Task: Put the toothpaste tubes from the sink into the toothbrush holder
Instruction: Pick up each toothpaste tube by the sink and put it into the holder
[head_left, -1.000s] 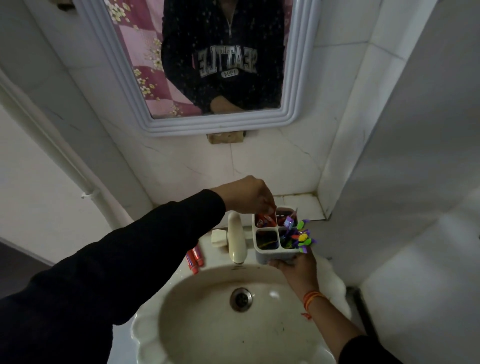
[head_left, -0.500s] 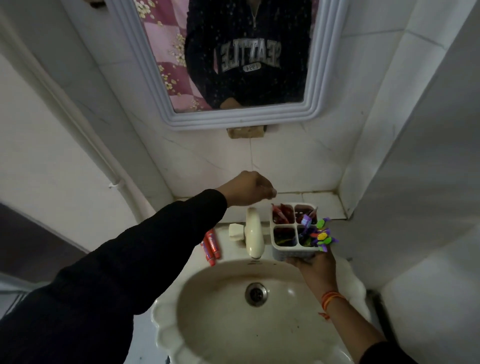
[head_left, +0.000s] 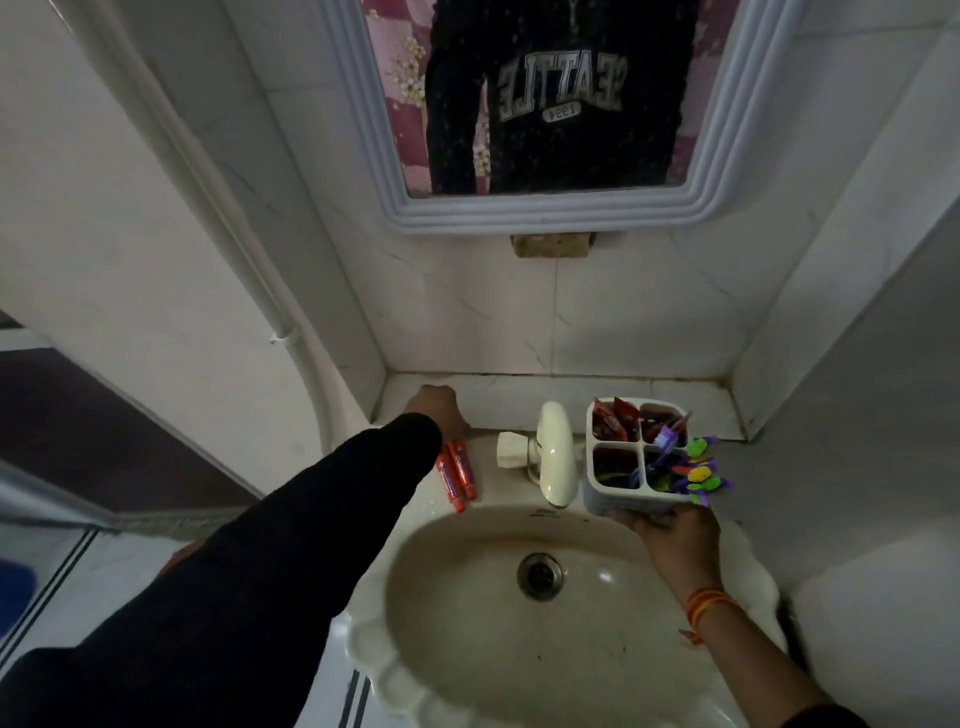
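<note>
Two red toothpaste tubes (head_left: 457, 475) lie side by side on the sink's back left rim. My left hand (head_left: 439, 413) rests at their far ends, fingers curled down; whether it grips them is hidden. My right hand (head_left: 670, 530) holds the white four-compartment toothbrush holder (head_left: 636, 501) from below, above the sink's right rim. Red toothpaste tubes (head_left: 613, 418) stand in its back left compartment. Colourful toothbrushes (head_left: 691, 467) stick out of the front right one.
A cream tap (head_left: 556, 454) stands between the tubes and the holder. The sink basin (head_left: 467, 623) with its drain (head_left: 540, 576) lies below. A tiled ledge (head_left: 519, 397) runs behind, with a mirror (head_left: 545, 104) above and a pipe (head_left: 249, 260) on the left wall.
My left hand left the holder's back compartment and moved left and down to the two tubes on the sink rim. The view tilted down.
</note>
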